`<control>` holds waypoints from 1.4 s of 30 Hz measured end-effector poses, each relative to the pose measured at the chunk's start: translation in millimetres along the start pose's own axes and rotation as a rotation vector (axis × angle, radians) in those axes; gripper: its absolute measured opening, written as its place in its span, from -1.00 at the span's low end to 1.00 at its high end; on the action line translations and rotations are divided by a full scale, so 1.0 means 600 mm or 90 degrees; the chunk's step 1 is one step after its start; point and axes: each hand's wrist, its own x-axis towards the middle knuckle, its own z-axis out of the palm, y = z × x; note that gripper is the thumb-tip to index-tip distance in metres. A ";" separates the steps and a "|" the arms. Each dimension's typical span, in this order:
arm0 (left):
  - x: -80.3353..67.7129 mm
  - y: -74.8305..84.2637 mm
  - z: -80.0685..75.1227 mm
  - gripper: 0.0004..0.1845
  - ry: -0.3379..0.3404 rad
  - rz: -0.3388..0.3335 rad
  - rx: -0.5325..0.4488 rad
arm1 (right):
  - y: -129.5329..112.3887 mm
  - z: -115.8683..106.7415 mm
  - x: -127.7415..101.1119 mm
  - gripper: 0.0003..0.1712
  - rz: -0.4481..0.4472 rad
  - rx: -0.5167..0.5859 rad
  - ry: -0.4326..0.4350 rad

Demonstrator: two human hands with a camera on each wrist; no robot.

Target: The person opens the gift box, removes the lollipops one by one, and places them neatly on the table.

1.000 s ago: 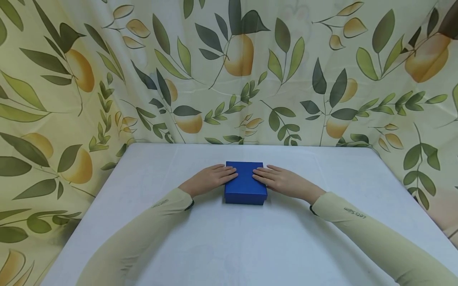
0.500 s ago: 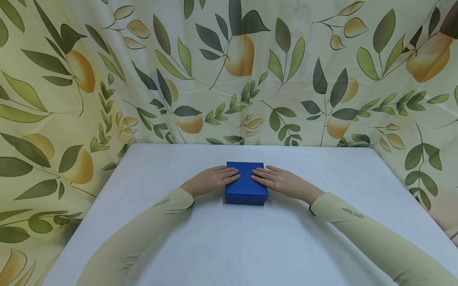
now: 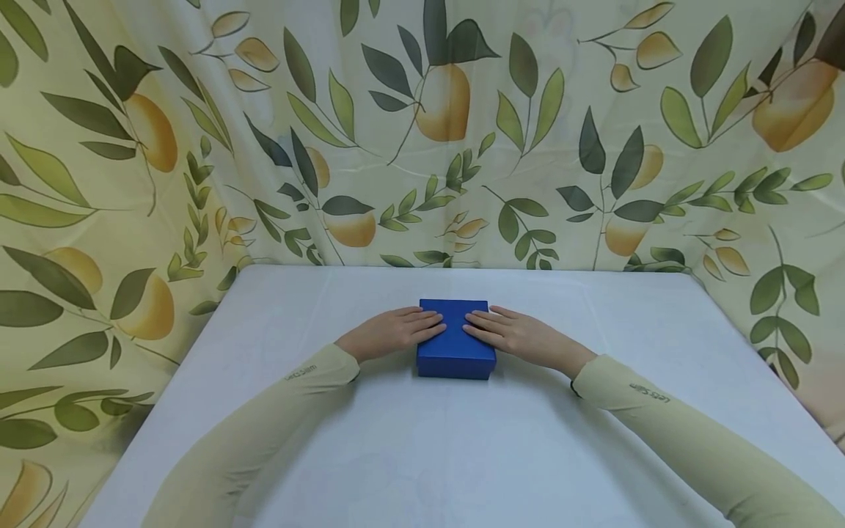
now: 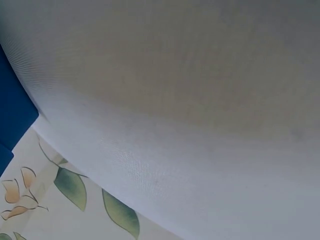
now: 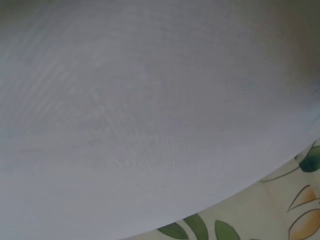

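A closed blue box [image 3: 455, 347], its lid slightly wider than its base, sits on the white-covered table toward the far side. My left hand [image 3: 392, 330] lies across the left edge of the lid, with fairly straight fingers touching the top. From the other side, my right hand [image 3: 518, 337] rests on the lid's right part in much the same way. A strip of lid shows between the two sets of fingertips. Both thumbs are hidden. At the left edge of the left wrist view, a corner of the blue box [image 4: 14, 107] appears; the right wrist view shows neither hand nor box.
White cloth covers the table [image 3: 422, 447], whose far edge lies a little beyond the box. Behind and to the left hangs a curtain [image 3: 396, 176] printed with leaves and orange fruit. Pale sleeves [image 3: 660, 418] cover both forearms.
Both hands have slid slightly inward over the lid, so the gap between their fingertips is a little narrower. The box stays in place on the table.
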 end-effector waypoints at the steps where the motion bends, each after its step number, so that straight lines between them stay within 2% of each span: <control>1: 0.000 0.000 0.000 -0.46 0.002 0.002 0.006 | 0.000 -0.001 -0.001 -0.35 -0.005 -0.008 0.004; 7: 0.000 0.001 -0.005 -0.46 0.010 0.000 0.035 | 0.003 -0.009 -0.001 -0.34 -0.026 -0.049 0.023; 15: -0.002 -0.002 -0.020 -0.45 0.014 -0.009 0.042 | 0.008 -0.025 0.001 -0.28 -0.035 -0.043 0.038; 26: -0.009 -0.030 -0.054 -0.39 0.045 -0.033 0.048 | 0.024 -0.068 0.018 -0.24 -0.011 -0.032 0.032; 31: -0.020 -0.046 -0.068 -0.38 0.067 -0.047 0.063 | 0.033 -0.084 0.038 -0.24 -0.023 -0.046 0.044; 42: -0.063 -0.086 -0.087 -0.38 0.113 -0.107 0.058 | 0.048 -0.108 0.098 -0.23 -0.004 -0.069 0.032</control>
